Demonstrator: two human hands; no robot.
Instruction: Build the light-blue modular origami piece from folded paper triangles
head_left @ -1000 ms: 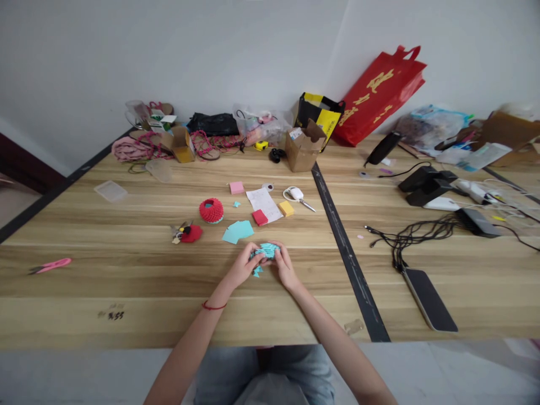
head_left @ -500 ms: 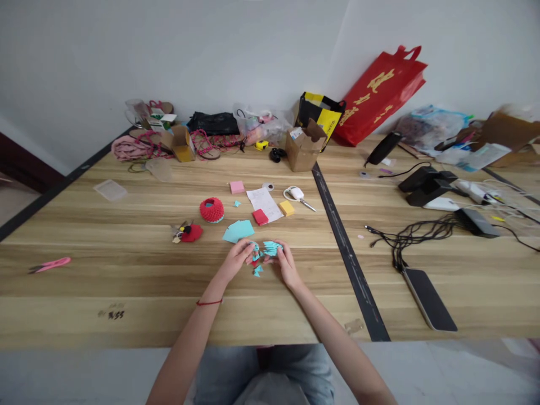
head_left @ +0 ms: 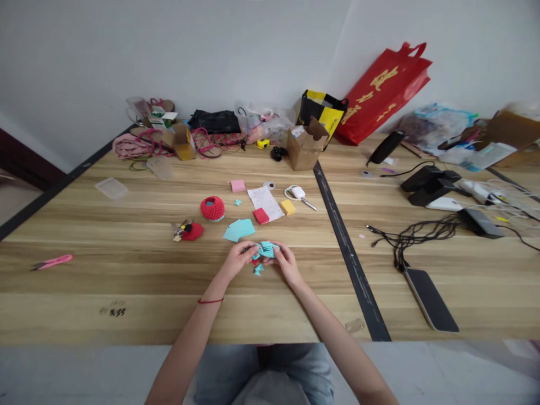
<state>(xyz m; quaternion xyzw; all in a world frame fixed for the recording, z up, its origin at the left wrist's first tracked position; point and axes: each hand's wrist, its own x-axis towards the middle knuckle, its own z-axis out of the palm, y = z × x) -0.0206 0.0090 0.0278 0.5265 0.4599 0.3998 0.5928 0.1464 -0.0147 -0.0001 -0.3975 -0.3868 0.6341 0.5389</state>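
Folded turquoise paper pieces (head_left: 268, 248) are held in a cluster over the table (head_left: 139, 281), between the two hands. The cluster's left end is pinched by the closed fingers and thumb of the left hand (head_left: 238, 261); its right end is clasped by the right hand (head_left: 288, 264). Small loose pieces (head_left: 259, 270) are seen just nearer the body, while turquoise sheets (head_left: 239, 230) are spread beyond the left hand.
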